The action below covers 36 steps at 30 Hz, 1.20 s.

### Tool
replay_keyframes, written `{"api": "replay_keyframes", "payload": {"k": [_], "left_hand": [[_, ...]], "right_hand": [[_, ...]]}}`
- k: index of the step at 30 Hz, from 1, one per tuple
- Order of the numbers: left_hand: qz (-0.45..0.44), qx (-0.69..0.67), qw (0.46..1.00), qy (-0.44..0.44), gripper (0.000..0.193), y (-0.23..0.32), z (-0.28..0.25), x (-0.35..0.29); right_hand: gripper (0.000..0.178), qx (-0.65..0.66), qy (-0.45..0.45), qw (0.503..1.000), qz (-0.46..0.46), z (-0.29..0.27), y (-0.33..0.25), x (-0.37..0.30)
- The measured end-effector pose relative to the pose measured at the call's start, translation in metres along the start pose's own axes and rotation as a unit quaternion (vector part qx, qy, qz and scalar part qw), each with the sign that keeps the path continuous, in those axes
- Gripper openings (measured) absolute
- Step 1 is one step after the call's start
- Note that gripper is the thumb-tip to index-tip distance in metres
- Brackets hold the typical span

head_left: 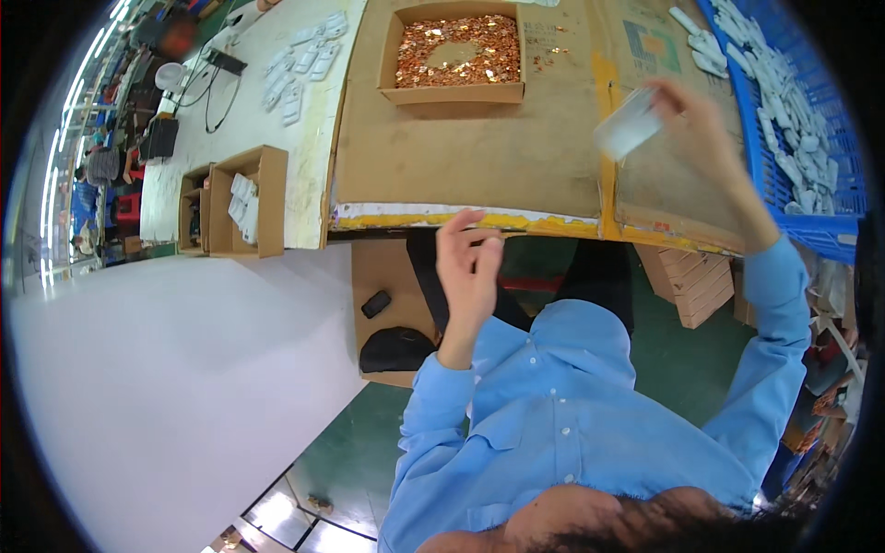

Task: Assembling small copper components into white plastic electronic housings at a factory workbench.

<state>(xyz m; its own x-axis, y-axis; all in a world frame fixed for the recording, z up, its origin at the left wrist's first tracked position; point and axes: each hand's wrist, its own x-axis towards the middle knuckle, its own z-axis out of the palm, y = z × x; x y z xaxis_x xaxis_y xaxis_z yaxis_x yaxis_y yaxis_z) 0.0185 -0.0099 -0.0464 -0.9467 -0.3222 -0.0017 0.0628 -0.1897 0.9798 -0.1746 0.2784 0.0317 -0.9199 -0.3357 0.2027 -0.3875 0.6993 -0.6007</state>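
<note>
"White piece (pixel 629 124): where is it, and what lies left of it?"

"Towards two o'clock. Leftmost, before ten o'clock, a smaller box (pixel 190 180) holds dark contents, too shadowed to name. Beside it on the white surface (pixel 309 147), a larger box (pixel 270 198) holds white parts (pixel 243 207)."

"Next?"

"Loose parts (pixel 309 60) at eleven o'clock. Then, at twelve on the brown surface (pixel 461 157), an open carton (pixel 452 94): copper-coloured bits (pixel 493 55) ring a bare patch."

"And the hands?"

"Left hand (pixel 470 263) near the centre, fingers loosely bent, thumb slightly apart. Right hand (pixel 696 120) at two o'clock, fingers pinching the white piece, blurred."

"Rightmost?"

"Blue basket (pixel 816 226), farther out at two o'clock, heaped with slim white parts (pixel 802 157)."
</note>
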Motion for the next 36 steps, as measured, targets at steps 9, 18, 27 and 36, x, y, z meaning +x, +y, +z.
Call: {"api": "replay_keyframes", "payload": {"k": [9, 18, 27, 36], "left_hand": [[-0.197, -0.129, 0.971, -0.046, 0.02, 0.01, -0.011, -0.043], [-0.246, -0.281, 0.927, -0.011, 0.026, -0.006, -0.053, -0.057], [-0.247, -0.288, 0.925, -0.002, 0.029, -0.011, -0.065, -0.033], [-0.26, -0.227, 0.938, -0.01, 0.028, -0.01, -0.061, -0.031]], "right_hand": [[0.022, 0.082, -0.225, 0.963, -0.125, 0.084, -0.131, -0.019], [0.019, -0.183, -0.125, 0.948, -0.229, 0.149, -0.076, 0.18], [0.016, -0.174, -0.088, 0.874, -0.445, 0.186, -0.043, 0.225], [0.007, -0.394, -0.191, 0.852, -0.287, 0.186, -0.075, 0.217]]}}
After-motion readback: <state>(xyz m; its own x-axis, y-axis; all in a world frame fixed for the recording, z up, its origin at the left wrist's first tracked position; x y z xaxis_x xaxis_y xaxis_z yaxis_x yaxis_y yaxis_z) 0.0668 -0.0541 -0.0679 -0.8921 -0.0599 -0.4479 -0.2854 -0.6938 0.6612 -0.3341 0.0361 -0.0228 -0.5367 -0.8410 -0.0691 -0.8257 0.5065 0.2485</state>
